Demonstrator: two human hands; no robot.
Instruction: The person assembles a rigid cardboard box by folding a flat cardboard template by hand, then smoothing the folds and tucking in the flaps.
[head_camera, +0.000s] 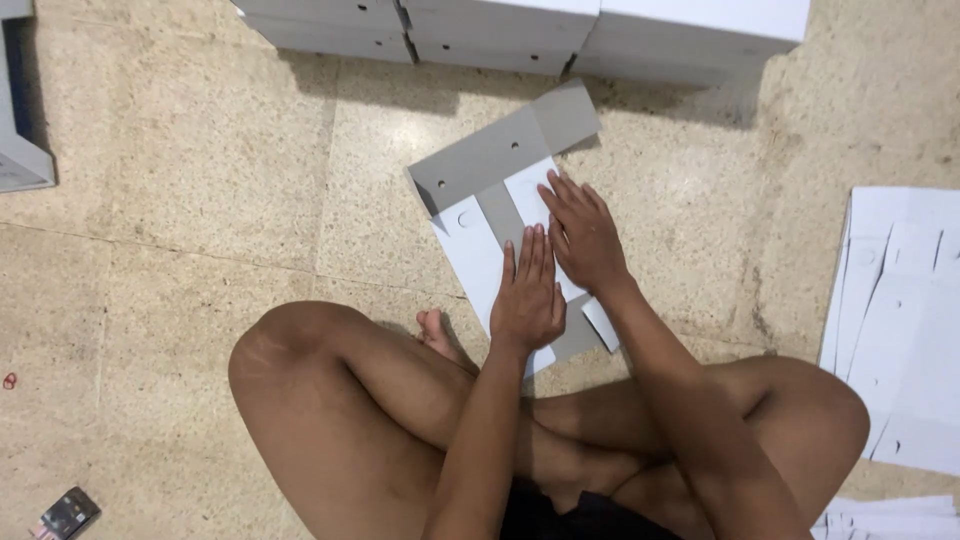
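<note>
A flat cardboard box blank (500, 160), grey inside and white on its folded flaps, lies on the floor in front of my crossed legs. My left hand (527, 292) presses flat on the near white flap, fingers together and pointing away. My right hand (580, 235) lies flat just beyond it on the folded white panel, fingers spread slightly. Both palms push down on the cardboard; neither hand grips anything.
Assembled white boxes (520, 35) line the far edge. A stack of flat white blanks (900, 320) lies at the right. Another box (20, 150) sits at the far left. A small dark packet (68, 512) and a red rubber band (10, 381) lie on the terrazzo floor (200, 200).
</note>
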